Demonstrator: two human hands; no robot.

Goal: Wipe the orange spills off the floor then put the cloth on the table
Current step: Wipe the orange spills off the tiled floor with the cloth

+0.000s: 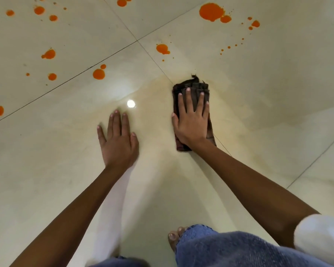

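A dark brown folded cloth [197, 87] lies on the glossy cream floor tiles [268, 89]. My right hand [191, 122] presses flat on it with straight, spread fingers. My left hand [119, 139] rests flat on the bare floor to the left of the cloth, fingers straight. Orange spills dot the floor beyond both hands: a large blot [211, 12] at the far right, a smaller one [162, 49] just beyond the cloth, another [99, 74] beyond my left hand, and several more toward the far left. A faint yellowish smear surrounds the cloth.
My denim-clad knees [229, 249] and bare toes [175, 236] are at the bottom edge. Dark grout lines [66, 81] cross the tiles. A ceiling light glares off the floor [131, 103] between my hands. No table is in view.
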